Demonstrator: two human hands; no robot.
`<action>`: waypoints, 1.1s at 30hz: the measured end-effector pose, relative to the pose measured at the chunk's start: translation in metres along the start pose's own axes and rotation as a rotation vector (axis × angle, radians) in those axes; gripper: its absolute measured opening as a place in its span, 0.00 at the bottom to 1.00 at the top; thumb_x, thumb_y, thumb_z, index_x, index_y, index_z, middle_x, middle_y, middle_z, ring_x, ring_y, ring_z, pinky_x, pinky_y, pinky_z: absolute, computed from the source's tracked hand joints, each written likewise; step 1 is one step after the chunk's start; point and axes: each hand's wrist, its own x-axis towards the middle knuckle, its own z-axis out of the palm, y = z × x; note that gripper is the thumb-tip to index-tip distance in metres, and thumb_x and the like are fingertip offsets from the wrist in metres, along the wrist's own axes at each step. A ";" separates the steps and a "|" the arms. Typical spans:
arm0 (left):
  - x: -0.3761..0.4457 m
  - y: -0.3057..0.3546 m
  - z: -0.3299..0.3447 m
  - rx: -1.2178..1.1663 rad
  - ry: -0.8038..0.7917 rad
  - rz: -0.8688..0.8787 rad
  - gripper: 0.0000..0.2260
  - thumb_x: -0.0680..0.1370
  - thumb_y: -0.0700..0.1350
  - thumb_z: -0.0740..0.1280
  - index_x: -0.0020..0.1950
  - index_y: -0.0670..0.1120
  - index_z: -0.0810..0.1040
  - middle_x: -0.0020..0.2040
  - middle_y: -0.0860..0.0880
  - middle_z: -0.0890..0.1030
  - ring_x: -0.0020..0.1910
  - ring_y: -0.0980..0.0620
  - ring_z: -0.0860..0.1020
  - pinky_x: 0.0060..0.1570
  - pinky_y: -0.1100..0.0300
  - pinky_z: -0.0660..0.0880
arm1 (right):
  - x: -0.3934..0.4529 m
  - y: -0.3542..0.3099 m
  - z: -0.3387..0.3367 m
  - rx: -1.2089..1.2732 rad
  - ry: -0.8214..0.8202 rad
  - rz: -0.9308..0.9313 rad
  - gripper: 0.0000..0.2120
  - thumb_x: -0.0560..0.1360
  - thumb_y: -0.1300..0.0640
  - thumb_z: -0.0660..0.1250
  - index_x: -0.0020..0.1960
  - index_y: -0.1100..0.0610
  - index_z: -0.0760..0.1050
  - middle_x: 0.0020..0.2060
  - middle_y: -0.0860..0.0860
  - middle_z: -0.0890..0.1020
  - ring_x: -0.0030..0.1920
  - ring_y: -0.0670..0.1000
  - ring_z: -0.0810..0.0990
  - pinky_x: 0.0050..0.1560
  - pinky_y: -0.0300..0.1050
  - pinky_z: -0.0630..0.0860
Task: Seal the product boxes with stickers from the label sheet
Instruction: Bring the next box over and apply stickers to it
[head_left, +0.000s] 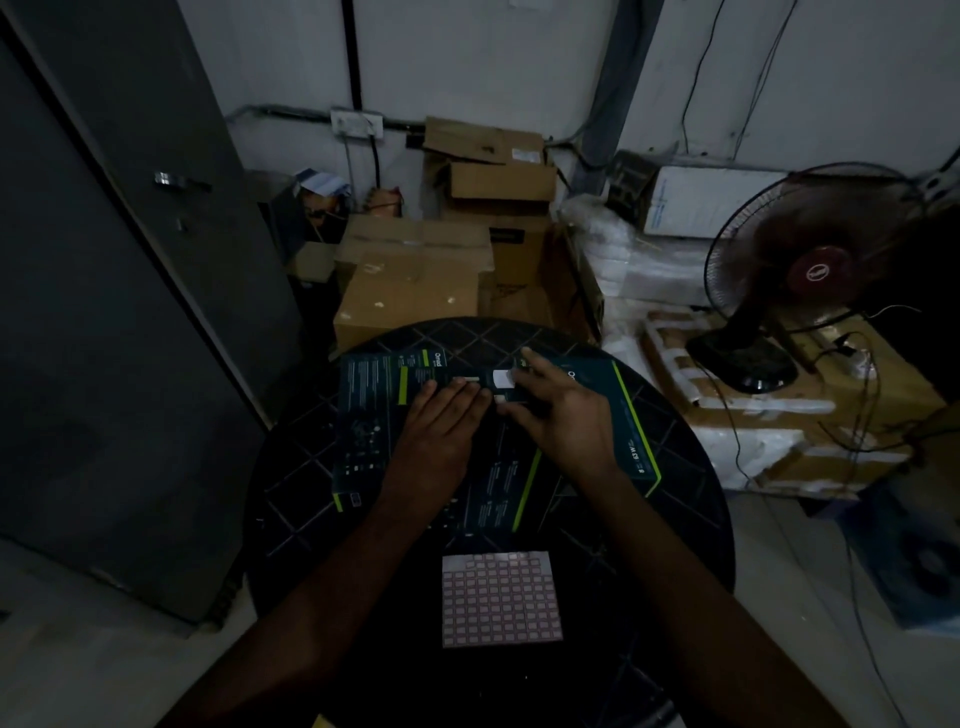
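The room is dim, so much of what lies under my hands is hard to read. My left hand (439, 431) lies flat, fingers straight and together, pressing down on the product boxes (374, 415) at the centre of the frame; it grips nothing. My right hand (558, 415) is spread over the right box, index finger raised and pointing up-frame, thumb stretched toward the left hand. Between my fingertips sits a small pale sticker (502, 379), and a second pale patch lies just left of it, touching my left fingertips. Whether my right fingers pinch the sticker or only rest beside it, I cannot tell. Both palms hide the seam where the two dark boxes with green stripes meet, and their small print is unreadable.

The boxes lie on a round black table (311, 493) with a lattice top. Nearer the bottom of the frame, between my forearms, the label sheet (501, 603) lies flat, a grid of small pink-edged squares, its top rows apparently partly emptied.

Beyond the table, centre of the frame, cardboard cartons (415, 280) are stacked against the wall. A standing fan (810, 270) occupies the right side on taped cartons, cables trailing beside it. A grey door (119, 291) fills the left.
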 end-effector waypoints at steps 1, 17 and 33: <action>-0.001 -0.001 0.000 -0.009 0.005 0.004 0.26 0.73 0.33 0.70 0.71 0.41 0.73 0.69 0.44 0.76 0.71 0.46 0.71 0.73 0.44 0.61 | 0.001 0.000 -0.002 0.028 -0.004 0.010 0.23 0.70 0.43 0.76 0.63 0.49 0.81 0.70 0.44 0.75 0.61 0.44 0.81 0.55 0.39 0.79; -0.004 0.002 -0.004 -0.054 -0.056 -0.021 0.23 0.73 0.34 0.63 0.69 0.42 0.75 0.68 0.45 0.77 0.70 0.47 0.73 0.73 0.48 0.62 | -0.005 -0.001 -0.005 -0.045 0.014 -0.110 0.18 0.71 0.45 0.75 0.61 0.44 0.82 0.67 0.41 0.78 0.58 0.44 0.82 0.50 0.38 0.79; -0.007 0.008 -0.006 -0.071 -0.047 -0.054 0.25 0.72 0.32 0.69 0.69 0.41 0.75 0.68 0.45 0.77 0.71 0.47 0.72 0.75 0.49 0.58 | -0.015 -0.012 -0.002 -0.057 0.126 -0.111 0.07 0.71 0.55 0.77 0.48 0.46 0.85 0.49 0.42 0.86 0.45 0.46 0.84 0.34 0.40 0.77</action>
